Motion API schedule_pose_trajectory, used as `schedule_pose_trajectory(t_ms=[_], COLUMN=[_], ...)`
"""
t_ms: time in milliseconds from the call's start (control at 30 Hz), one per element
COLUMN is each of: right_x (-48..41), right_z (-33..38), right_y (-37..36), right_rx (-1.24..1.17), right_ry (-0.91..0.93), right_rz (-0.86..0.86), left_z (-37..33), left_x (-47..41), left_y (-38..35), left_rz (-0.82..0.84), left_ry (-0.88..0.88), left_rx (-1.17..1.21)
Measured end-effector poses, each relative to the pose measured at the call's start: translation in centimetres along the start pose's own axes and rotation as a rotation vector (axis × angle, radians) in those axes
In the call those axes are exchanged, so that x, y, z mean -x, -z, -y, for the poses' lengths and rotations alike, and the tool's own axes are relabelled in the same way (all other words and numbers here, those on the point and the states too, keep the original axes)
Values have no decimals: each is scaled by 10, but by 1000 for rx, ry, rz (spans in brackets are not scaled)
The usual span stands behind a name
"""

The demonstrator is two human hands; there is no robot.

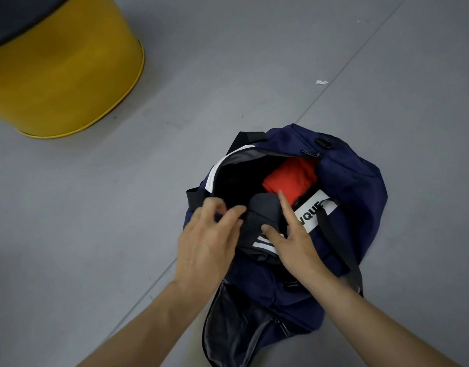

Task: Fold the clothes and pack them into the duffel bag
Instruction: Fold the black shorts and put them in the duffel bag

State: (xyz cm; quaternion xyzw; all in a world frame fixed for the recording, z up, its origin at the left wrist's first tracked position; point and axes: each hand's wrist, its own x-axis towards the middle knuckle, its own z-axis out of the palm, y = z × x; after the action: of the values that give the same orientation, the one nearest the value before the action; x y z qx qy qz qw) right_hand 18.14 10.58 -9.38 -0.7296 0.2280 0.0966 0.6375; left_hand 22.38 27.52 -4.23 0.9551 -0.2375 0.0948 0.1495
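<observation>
Fingers (232,211) of my left hand (206,242) were curled and pinched the 9 o'clock edge of a folded dark grey garment (262,210). My right hand (297,245) clamped its 3 o'clock side, thumb pressed on top and index finger stretched straight along the cloth. 2 white stripes showed on the garment's near end. It sat in the open mouth of the navy duffel bag (355,186), at the 6 o'clock part of the opening. A folded red garment (289,178) lay deeper inside at 1 o'clock from it. At 3 o'clock from my right index finger was a white label (318,210) with black letters, crossed by a black strap (336,234). The bag lay on a grey floor (95,234). A yellow round stool (61,83) stood at 10 o'clock, well apart from the bag.
</observation>
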Motion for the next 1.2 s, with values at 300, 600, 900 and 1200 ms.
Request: schedule_pose_trajectory(t_ms=[300, 600, 900, 1200], right_x=[-6, -39, -1, 20], right_z=[6, 51, 32, -10], right_y=[-11, -11, -9, -32], right_rx=[-105, -188, -289, 411], right_ry=[50, 138, 54, 9], right_rz=[-101, -244, -253, -109], left_z=[16, 20, 27, 23], left_x=[-1, -1, 6, 15], left_y=[1, 6, 3, -2], left_rz=[128, 130, 191, 271], left_ry=[197, 101, 137, 87], left_rx=[-58, 125, 123, 180])
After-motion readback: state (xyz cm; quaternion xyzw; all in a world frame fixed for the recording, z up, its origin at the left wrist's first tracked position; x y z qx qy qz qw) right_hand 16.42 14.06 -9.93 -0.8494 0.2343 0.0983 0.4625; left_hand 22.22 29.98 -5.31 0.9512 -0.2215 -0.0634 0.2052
